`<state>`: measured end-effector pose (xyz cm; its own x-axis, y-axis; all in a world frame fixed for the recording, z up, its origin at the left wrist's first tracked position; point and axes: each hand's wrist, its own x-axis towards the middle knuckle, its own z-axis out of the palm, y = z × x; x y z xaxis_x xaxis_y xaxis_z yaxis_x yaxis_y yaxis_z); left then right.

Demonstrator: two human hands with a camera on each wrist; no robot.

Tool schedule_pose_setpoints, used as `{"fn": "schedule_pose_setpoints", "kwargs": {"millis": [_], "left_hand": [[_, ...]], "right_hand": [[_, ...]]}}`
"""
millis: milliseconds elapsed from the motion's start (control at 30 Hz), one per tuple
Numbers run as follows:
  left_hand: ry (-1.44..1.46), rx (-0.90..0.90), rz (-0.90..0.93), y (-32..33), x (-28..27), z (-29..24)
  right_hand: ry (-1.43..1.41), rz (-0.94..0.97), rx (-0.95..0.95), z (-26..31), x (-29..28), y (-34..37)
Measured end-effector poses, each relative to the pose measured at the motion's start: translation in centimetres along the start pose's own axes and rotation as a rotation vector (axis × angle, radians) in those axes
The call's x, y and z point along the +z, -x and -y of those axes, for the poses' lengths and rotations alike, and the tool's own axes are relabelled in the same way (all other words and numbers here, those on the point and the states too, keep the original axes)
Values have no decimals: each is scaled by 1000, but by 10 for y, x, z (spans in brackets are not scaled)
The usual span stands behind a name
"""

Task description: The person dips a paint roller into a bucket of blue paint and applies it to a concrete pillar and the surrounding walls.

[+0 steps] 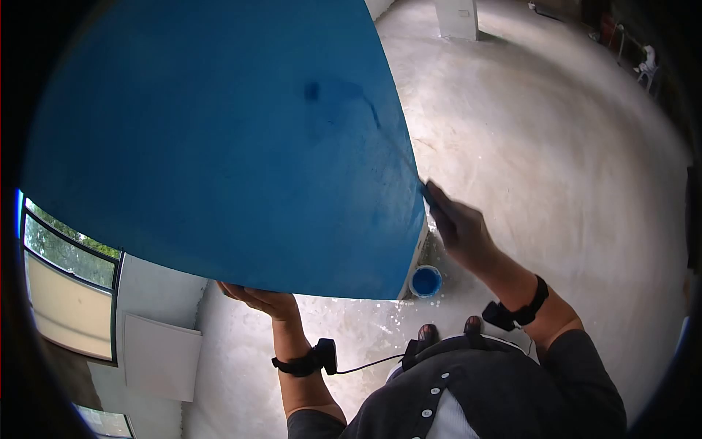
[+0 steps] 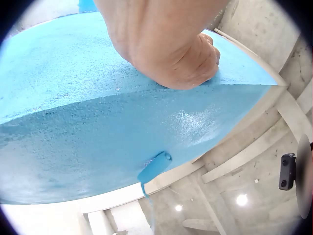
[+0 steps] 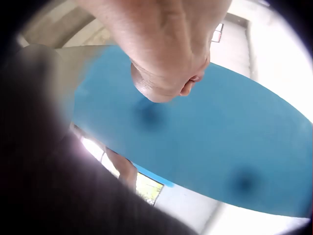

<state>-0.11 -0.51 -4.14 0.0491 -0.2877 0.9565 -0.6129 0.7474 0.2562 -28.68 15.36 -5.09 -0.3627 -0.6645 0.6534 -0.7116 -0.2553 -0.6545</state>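
Note:
A large blue panel (image 1: 241,175), tapering toward a corner near me, fills the left half of the head view. My right hand (image 1: 464,230) grips the handle of a paint roller (image 1: 312,92), its thin frame reaching across the panel's face. In the left wrist view the blue-coated roller (image 2: 155,167) lies against that face. My left hand (image 1: 256,296) touches the panel along its lower edge, and the panel hides the fingertips in the head view. Seen from the left wrist, the left hand (image 2: 168,54) rests on the surface beside the long edge, most fingers hidden behind it.
A small tub of blue paint (image 1: 425,281) stands on the pale floor (image 1: 548,146) below the panel's corner, with paint specks around it. My shoes (image 1: 428,333) are just in front. A white board (image 1: 161,358) leans by the window (image 1: 69,274) at left. A pillar (image 1: 457,18) rises at the back.

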Motion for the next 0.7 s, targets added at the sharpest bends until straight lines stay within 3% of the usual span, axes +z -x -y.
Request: {"fn": "schedule_pose_setpoints", "kwargs": {"millis": [100, 167, 233, 300, 433, 500, 533, 567, 633, 700], "left_hand": [[-33, 20, 14, -3, 1, 1], [-25, -2, 12, -2, 0, 0], [-17, -28, 21, 2, 0, 4], [-201, 69, 29, 7, -3, 14], [-84, 12, 103, -1, -6, 7], [-560, 447, 65, -6, -10, 10], [-845, 464, 138, -6, -16, 22], [-816, 484, 193, -6, -17, 21], [-697, 435, 151, -16, -15, 9], [-951, 530, 177, -23, -19, 12]], "right_hand": [[-119, -49, 217, 22, -17, -67], [-122, -15, 227, 14, -16, -63], [2, 0, 41, 3, 3, -20], [-6, 64, -20, 0, 13, 47], [-37, 297, 135, -6, -4, 132], [-165, 371, 216, -9, -14, 149], [-234, 463, 428, -12, -21, 155], [-303, 549, 641, -17, -29, 163], [-582, 501, 1226, -32, -36, 178], [-639, 446, 1487, -56, -36, 214]]}}
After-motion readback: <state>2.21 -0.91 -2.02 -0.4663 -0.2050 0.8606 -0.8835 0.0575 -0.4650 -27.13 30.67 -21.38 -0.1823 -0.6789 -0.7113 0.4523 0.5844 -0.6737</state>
